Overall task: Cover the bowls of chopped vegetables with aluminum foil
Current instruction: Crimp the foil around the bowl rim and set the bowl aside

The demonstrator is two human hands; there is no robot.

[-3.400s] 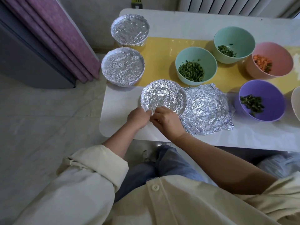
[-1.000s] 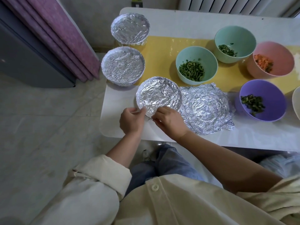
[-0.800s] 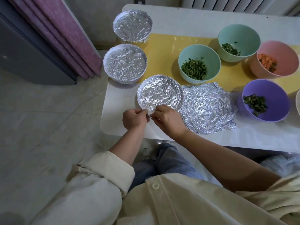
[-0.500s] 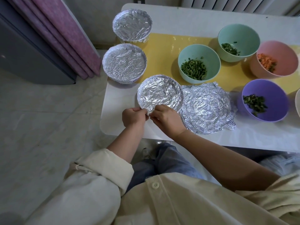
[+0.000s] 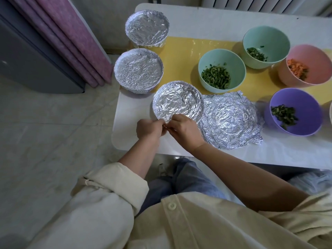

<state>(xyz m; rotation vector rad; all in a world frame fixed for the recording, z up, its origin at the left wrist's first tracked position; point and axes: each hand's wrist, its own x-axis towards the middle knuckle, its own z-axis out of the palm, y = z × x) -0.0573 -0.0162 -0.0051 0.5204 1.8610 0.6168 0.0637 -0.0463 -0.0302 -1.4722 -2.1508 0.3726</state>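
Foil point(image 5: 177, 103) at its near rim is pinched by left hand point(image 5: 148, 129) and right hand point(image 5: 185, 131).

Surroundings: tabletop, mat, curtain, cabinet, floor.
The white tabletop point(image 5: 224, 20) has rounded corners and carries a yellow mat point(image 5: 181, 56) laid across its far half. A ribbed white radiator point(image 5: 260, 4) stands behind the far edge, with a wall socket point(image 5: 154, 0) to its left. Left of the tabletop, a purple curtain point(image 5: 71, 38) hangs in folds against a dark grey cabinet point(image 5: 27, 60). Pale marbled floor point(image 5: 45, 132) tiles lie below. Blue jeans point(image 5: 179, 178) show beneath the near edge.
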